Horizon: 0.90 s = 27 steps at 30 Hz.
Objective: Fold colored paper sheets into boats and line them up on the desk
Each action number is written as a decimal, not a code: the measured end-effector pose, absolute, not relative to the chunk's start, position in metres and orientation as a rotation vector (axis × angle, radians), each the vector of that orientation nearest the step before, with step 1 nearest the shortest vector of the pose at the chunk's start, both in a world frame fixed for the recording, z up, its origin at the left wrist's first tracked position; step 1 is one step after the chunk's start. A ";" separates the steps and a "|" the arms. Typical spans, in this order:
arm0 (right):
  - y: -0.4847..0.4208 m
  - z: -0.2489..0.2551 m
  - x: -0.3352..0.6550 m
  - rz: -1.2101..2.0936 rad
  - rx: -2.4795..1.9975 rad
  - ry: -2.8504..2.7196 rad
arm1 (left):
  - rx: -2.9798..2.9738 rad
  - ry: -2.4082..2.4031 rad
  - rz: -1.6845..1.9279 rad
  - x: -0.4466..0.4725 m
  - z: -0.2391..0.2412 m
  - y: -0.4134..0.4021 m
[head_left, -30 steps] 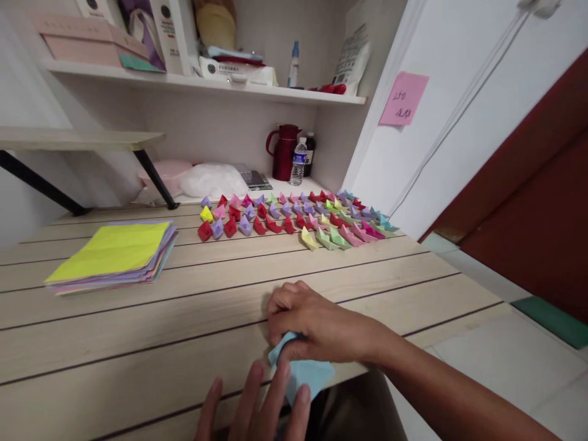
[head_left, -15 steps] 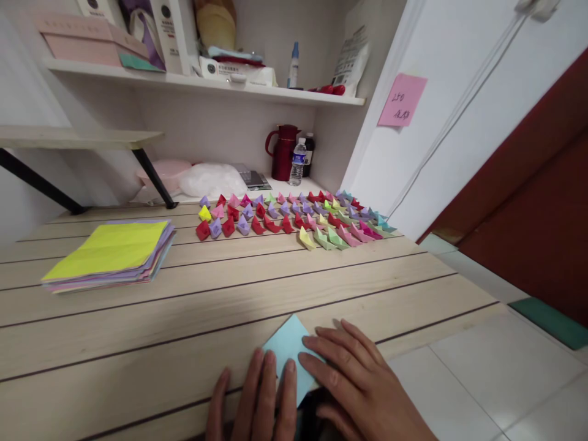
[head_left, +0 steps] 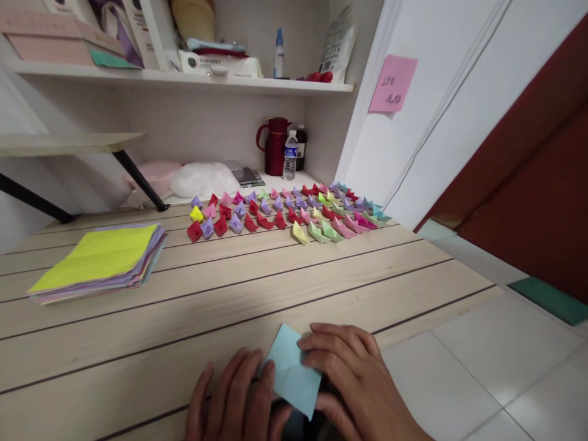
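Currently holding one square-looking piece of pale blue paper (head_left: 294,373) low in the view, at the near edge of the table (head_left: 138,334), tilted, one corner toward the back. Faint creases across the upper face; underside out of sight. Held at the sides between both hands. Left hand (head_left: 236,398): fingers bent and slightly apart, index tip against the paper's left edge, thumb near the lower-left edge. Right hand (head_left: 356,373): fingers curved close together, tips over the right edge, thumb tucked low beside the lower right.

Farther back on the table: several rows of small folded paper boats (head_left: 280,221) in red, purple, pink, green, yellow and blue, close-set toward the right. At the left, well apart from the hands: a slightly uneven stack of coloured paper (head_left: 98,252), yellow sheet on top. Behind that, a raised wooden stand (head_left: 78,144) on black legs.

Behind the boats, in a white recess: a dark red jug (head_left: 275,147), with a clear water bottle (head_left: 290,156) just beside, and a dark bottle (head_left: 301,149) close behind. Farther left, a white plastic bundle (head_left: 204,179). Above, a white shelf (head_left: 184,78) with boxes and a blue-capped bottle (head_left: 279,56). On the wall at right, a pink note (head_left: 394,84) with handwriting.
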State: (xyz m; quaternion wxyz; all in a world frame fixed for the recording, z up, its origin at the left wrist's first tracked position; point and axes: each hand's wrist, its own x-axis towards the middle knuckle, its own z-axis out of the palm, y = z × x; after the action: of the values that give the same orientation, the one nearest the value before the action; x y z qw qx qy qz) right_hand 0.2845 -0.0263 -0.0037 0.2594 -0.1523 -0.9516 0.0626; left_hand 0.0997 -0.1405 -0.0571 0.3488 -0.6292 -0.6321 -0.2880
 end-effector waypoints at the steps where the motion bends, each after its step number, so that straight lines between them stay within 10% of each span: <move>1: -0.028 -0.004 0.283 0.209 -0.443 -2.565 | -1.613 -1.660 -0.771 0.101 -0.057 -0.140; 27: -0.021 0.000 0.249 0.415 -0.838 -2.452 | -1.498 -1.547 -0.781 0.123 -0.064 -0.135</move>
State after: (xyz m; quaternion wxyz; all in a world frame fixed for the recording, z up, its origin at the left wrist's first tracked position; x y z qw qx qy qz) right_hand 0.2494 -0.0209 -0.0005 0.2557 -0.3087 -0.9033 0.1529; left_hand 0.1226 -0.1352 -0.0638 0.4127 -0.5958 -0.6151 -0.3105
